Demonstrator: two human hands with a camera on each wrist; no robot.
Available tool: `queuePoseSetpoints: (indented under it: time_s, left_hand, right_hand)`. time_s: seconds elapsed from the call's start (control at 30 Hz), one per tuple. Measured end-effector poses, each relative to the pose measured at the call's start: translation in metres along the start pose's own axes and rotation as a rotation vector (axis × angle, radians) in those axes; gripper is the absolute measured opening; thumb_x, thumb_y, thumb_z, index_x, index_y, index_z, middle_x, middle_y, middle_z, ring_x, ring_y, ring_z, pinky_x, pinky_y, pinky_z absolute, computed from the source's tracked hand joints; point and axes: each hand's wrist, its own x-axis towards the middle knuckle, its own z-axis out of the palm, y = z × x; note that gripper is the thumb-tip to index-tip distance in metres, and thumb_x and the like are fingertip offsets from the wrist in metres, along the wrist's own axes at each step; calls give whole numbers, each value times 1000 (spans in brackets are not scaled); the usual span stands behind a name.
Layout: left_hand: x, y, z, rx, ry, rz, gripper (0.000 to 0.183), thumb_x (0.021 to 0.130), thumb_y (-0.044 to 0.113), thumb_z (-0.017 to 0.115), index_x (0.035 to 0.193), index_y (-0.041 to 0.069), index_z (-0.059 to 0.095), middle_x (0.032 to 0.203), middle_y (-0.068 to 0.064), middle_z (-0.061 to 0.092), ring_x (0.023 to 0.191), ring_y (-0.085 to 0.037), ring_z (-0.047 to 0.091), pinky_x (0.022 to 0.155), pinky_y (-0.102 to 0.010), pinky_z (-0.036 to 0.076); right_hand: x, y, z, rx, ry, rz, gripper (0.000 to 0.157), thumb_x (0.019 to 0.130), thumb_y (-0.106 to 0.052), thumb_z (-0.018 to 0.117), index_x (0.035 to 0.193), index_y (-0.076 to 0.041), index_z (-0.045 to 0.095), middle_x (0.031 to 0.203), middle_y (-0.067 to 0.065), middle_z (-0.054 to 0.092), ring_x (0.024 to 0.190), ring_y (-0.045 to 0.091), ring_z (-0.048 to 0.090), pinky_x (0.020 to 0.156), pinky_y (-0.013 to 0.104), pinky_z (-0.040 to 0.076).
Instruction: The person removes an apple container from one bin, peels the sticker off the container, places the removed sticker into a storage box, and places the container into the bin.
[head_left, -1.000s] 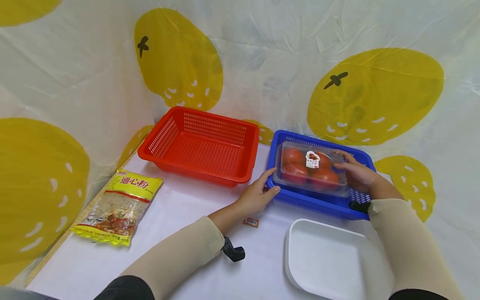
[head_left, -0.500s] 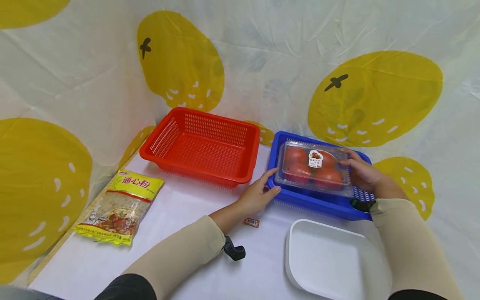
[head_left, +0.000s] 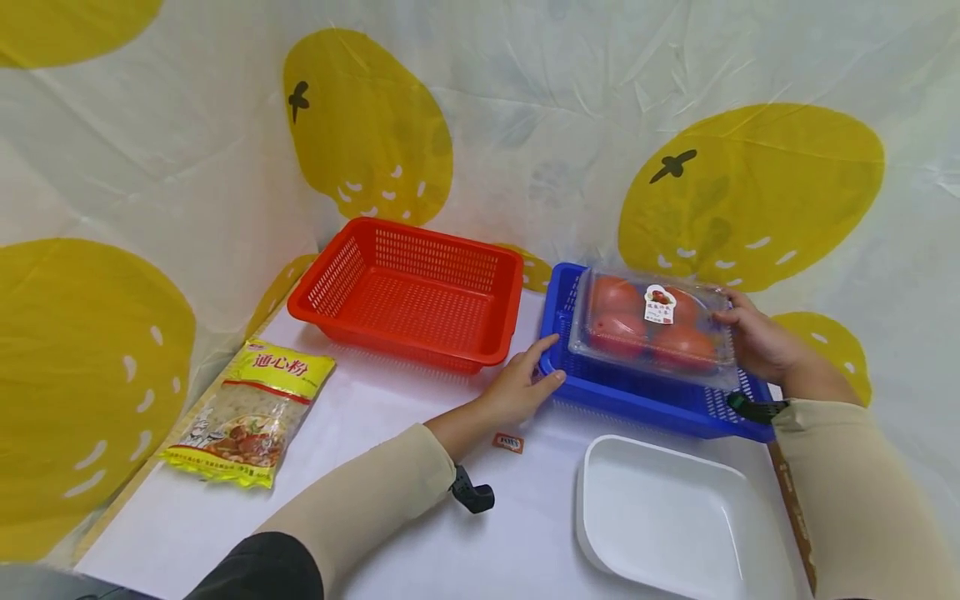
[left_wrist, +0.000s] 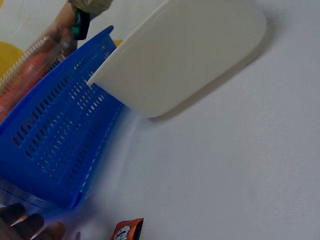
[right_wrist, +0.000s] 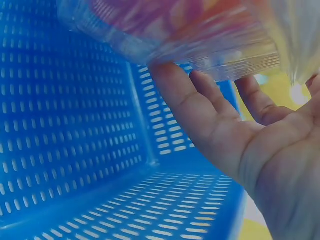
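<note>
A clear plastic box of tomatoes (head_left: 652, 323) with a white label is above the blue basket (head_left: 645, 414), its right end in my right hand (head_left: 765, 346). In the right wrist view, the thumb and fingers of that hand (right_wrist: 220, 110) meet the blurred box (right_wrist: 200, 35), and a gap shows between the box and the basket's floor. My left hand (head_left: 521, 387) touches the basket's left front corner, thumb and forefinger spread. Its fingers (left_wrist: 32, 227) appear dark beside the basket wall (left_wrist: 55, 130) in the left wrist view.
Left of the blue basket stands a red basket (head_left: 420, 308). A white tub (head_left: 667, 517) sits in front of the blue one. On the left lies a yellow bag of macaroni (head_left: 251, 412). A small orange packet (head_left: 508, 442) is near my left wrist.
My right hand has raised the box of tomatoes and carried it to the right. My left hand stays at the blue basket's corner. The view has shifted slightly.
</note>
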Motion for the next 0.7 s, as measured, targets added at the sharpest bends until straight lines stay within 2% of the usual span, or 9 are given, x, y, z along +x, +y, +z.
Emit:
queuePoseSetpoints:
  time_s: [0.17, 0.33, 0.4, 0.53, 0.7]
  left_hand:
    - [-2, 6, -2, 47, 15, -3, 66, 110, 41, 57, 170, 35, 30, 171, -18, 27, 155, -37, 34, 122, -59, 37]
    - [-18, 15, -10, 45, 24, -7, 65, 110, 41, 56, 169, 41, 29, 179, -12, 6, 162, -43, 16, 119, -72, 30]
    - [-25, 22, -15, 28, 15, 8, 64, 110, 42, 55, 169, 41, 29, 179, -10, 5, 162, -42, 15, 118, -74, 31]
    - [-38, 39, -27, -45, -3, 80, 62, 111, 42, 54, 169, 40, 30, 178, -9, 10, 161, -38, 21, 118, -70, 35]
    - [-43, 56, -43, -98, 4, 181, 61, 112, 39, 54, 168, 40, 32, 176, -2, 21, 160, -31, 28, 117, -62, 41]
  right_hand:
    - [-16, -11, 3, 46, -20, -27, 41, 114, -16, 30, 149, -36, 26, 128, -7, 58, 106, 14, 67, 83, 34, 62]
    - [-28, -16, 15, 94, -42, 9, 41, 116, -19, 29, 151, -40, 22, 128, -6, 62, 104, 16, 70, 83, 36, 64]
    - [-34, -18, 21, 97, -60, 11, 43, 117, -19, 28, 154, -41, 21, 129, -5, 64, 105, 17, 71, 83, 37, 64]
    - [-45, -22, 32, 121, -100, 12, 47, 117, -17, 24, 158, -39, 18, 131, -4, 65, 107, 19, 72, 84, 39, 65]
    - [-60, -25, 49, 171, -206, 38, 52, 116, -14, 17, 162, -37, 11, 136, -4, 63, 115, 20, 71, 91, 41, 63]
